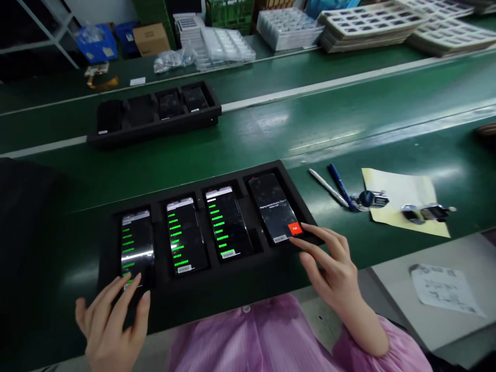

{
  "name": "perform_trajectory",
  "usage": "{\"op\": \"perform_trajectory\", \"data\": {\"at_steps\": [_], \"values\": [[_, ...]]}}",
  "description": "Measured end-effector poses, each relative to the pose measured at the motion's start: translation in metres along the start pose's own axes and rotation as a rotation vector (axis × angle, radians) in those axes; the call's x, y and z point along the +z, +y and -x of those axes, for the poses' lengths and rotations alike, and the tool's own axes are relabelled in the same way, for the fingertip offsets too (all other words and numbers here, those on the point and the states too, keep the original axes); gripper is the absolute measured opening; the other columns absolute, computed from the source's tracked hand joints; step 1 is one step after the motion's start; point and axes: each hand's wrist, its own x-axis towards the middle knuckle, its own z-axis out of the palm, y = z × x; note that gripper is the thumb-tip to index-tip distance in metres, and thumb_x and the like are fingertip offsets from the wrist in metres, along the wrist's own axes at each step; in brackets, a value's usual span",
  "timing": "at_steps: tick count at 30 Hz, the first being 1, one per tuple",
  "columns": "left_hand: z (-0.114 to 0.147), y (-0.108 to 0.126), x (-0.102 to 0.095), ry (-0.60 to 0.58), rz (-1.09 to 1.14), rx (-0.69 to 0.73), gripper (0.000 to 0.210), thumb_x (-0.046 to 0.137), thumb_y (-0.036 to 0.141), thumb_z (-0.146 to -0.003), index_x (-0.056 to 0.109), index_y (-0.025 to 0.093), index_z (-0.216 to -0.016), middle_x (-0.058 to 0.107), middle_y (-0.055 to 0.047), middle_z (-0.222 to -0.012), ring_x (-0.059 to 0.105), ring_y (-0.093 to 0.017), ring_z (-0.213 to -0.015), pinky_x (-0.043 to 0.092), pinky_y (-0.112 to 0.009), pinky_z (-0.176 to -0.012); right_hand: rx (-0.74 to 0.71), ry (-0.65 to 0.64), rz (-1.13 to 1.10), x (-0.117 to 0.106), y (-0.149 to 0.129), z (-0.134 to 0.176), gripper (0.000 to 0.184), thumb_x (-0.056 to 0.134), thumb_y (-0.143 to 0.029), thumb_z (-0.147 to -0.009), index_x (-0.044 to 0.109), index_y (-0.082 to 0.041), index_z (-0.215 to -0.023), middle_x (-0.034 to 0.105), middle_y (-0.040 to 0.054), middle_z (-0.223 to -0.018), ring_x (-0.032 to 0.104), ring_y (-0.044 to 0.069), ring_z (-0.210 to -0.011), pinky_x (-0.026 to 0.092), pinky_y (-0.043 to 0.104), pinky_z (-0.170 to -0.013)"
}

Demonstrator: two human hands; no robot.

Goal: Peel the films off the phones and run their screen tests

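A black foam tray [256,258] in front of me holds several smartphones in separate slots. My right hand [329,261], fingers spread, has its fingertips at the lower right of the rightmost phone [269,206], whose dark screen shows white text and a red "Fail" box. My left hand [114,323] is open over the lower end of the leftmost phone [135,237], covering part of it. Between them lie a second phone [186,232] and a third phone [228,222], both with rows of green text. Neither hand grips anything.
Another black tray [155,124] with phones stands farther back. At right lie a white pen [327,186], a blue pen [341,187] and a yellowish paper [403,188] with small metal-and-glass items. Stacked trays [368,26], clear trays [228,46] and a cardboard box [151,40] line the back.
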Motion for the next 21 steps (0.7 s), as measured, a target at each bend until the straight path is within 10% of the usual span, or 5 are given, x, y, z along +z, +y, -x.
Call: {"op": "perform_trajectory", "data": {"at_steps": [14,21], "values": [[0.0,-0.021,-0.002,-0.147,-0.074,-0.164,0.045,0.062,0.031,-0.1,0.061,0.026,-0.145,0.071,-0.015,-0.125,0.066,-0.037,-0.122,0.035,-0.071,-0.122,-0.037,-0.108,0.037,0.006,0.0,0.001,0.026,0.055,-0.022,-0.106,0.073,-0.021,-0.123,0.057,0.0152,-0.147,0.054,0.034,-0.129,0.049,0.053,-0.101],[-0.067,-0.069,0.014,-0.326,-0.044,-0.232,0.044,0.047,0.051,-0.106,0.067,0.026,-0.136,0.06,-0.019,-0.146,0.053,-0.045,-0.139,0.033,-0.079,-0.115,-0.069,-0.147,0.114,0.02,0.026,-0.065,0.032,0.049,-0.032,-0.109,0.074,-0.025,-0.129,0.054,0.014,-0.154,0.053,0.034,-0.131,0.05,0.055,-0.104]]}}
